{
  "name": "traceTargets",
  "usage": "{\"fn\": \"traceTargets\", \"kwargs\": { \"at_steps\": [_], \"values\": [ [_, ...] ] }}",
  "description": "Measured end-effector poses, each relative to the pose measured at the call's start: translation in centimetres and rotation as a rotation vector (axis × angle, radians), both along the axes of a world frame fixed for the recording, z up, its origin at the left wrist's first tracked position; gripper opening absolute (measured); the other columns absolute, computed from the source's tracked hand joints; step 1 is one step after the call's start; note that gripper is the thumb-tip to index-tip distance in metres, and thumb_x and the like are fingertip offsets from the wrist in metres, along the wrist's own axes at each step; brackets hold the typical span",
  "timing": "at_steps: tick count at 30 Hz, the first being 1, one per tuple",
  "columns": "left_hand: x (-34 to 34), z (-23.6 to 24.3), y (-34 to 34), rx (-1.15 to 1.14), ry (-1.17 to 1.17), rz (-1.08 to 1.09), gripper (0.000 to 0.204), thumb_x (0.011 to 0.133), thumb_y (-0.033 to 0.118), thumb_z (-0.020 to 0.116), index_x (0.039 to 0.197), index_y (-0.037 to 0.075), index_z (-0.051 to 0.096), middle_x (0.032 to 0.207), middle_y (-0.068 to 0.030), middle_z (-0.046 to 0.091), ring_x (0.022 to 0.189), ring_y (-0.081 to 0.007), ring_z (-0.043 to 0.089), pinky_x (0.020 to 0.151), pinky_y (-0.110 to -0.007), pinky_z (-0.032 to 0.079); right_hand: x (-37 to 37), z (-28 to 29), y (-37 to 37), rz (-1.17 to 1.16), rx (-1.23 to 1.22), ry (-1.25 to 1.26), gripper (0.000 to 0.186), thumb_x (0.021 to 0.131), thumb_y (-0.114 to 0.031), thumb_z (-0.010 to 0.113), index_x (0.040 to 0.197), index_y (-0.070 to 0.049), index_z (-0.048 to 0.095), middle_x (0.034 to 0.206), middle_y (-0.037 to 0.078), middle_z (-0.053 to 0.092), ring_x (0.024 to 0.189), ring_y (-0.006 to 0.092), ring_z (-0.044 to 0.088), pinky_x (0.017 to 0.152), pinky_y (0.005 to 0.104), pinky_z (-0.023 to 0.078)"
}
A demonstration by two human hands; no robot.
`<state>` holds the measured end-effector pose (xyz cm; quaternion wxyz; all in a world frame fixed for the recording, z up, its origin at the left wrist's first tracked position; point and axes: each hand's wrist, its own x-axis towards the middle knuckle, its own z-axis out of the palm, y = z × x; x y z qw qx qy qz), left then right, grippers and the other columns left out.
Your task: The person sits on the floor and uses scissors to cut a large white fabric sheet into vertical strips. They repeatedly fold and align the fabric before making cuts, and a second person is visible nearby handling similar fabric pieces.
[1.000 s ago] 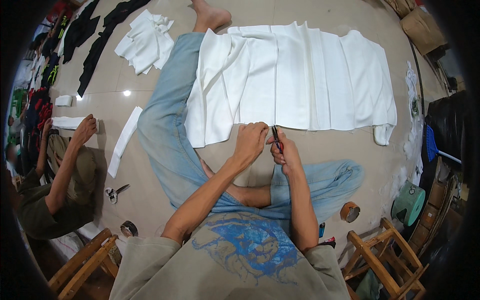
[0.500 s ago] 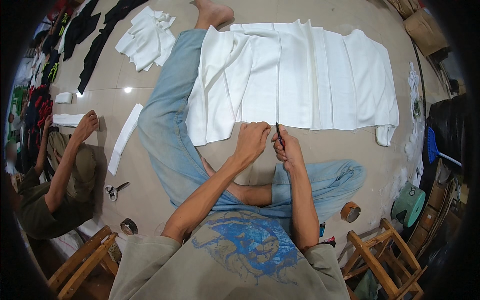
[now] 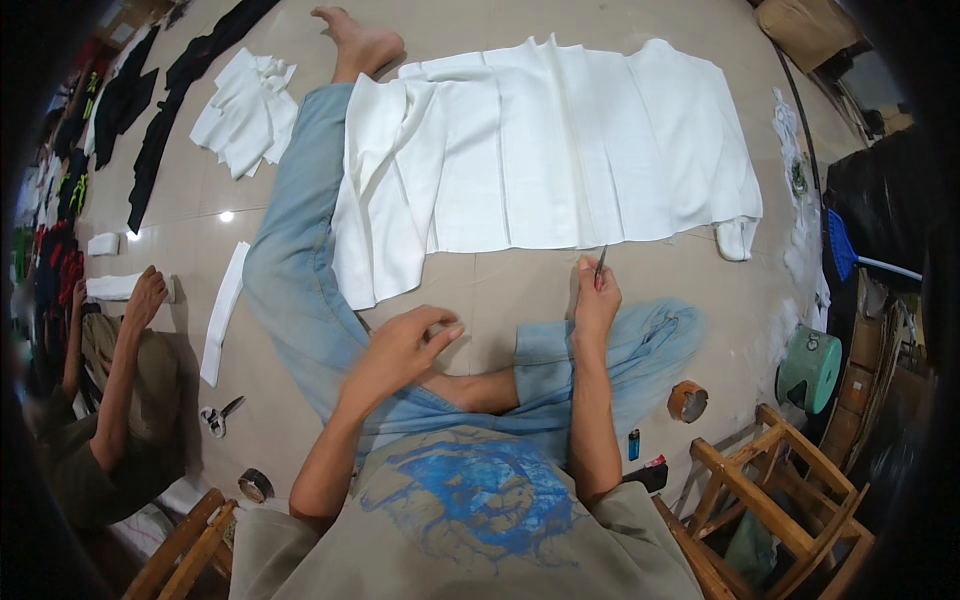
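Note:
A row of white cloth pieces [image 3: 530,150] lies spread on the floor in front of me, overlapping and partly creased. My right hand [image 3: 597,300] is closed around small thread snips [image 3: 600,268] with dark, pointed blades and a bit of red at the grip. Their tip reaches the cloth's near edge. Back toward my lap and apart from the cloth, my left hand [image 3: 405,345] hangs over my shin, fingers curved and thumb apart, with nothing visible in it.
A crumpled white cloth heap [image 3: 247,112] and a folded white strip [image 3: 225,315] lie left. Scissors [image 3: 218,415], tape rolls [image 3: 688,401] and a lighter [image 3: 634,444] are on the floor. Wooden stools [image 3: 770,500] stand near me. Another person [image 3: 120,400] handles white cloth at left.
My left hand has drawn back from the cloth edge toward my lap. My right hand with the snips has shifted right along that edge. The whole view has moved slightly.

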<state>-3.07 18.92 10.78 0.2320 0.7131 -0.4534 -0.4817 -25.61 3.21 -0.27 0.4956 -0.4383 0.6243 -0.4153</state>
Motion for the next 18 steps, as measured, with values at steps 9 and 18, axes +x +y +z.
{"fn": "traceTargets", "kwargs": {
  "at_steps": [9, 18],
  "values": [
    [-6.5, -8.9, -8.9, -0.601, -0.347, 0.218, 0.043, 0.098, 0.028, 0.056, 0.135, 0.005, 0.055, 0.139, -0.0172, 0.053, 0.128, -0.0340, 0.049, 0.108, -0.046, 0.039, -0.6, 0.2, -5.6, 0.194, -0.230, 0.535, 0.031, 0.087, -0.018, 0.068, 0.112, -0.001, 0.066, 0.076, 0.012, 0.066, 0.068, 0.0237, 0.061, 0.067, 0.0363, 0.049],
    [-3.8, -13.5, -6.3, -0.457, -0.792, -0.109, 0.051, 0.100, 0.032, 0.049, 0.147, 0.012, 0.045, 0.156, -0.0055, 0.038, 0.146, -0.0294, 0.028, 0.118, -0.056, 0.019, -2.9, -0.2, -12.1, 0.097, -0.071, 0.535, 0.034, 0.083, -0.031, 0.074, 0.090, 0.001, 0.065, 0.077, 0.017, 0.067, 0.073, 0.0350, 0.064, 0.070, 0.0429, 0.048]
  ]
}}
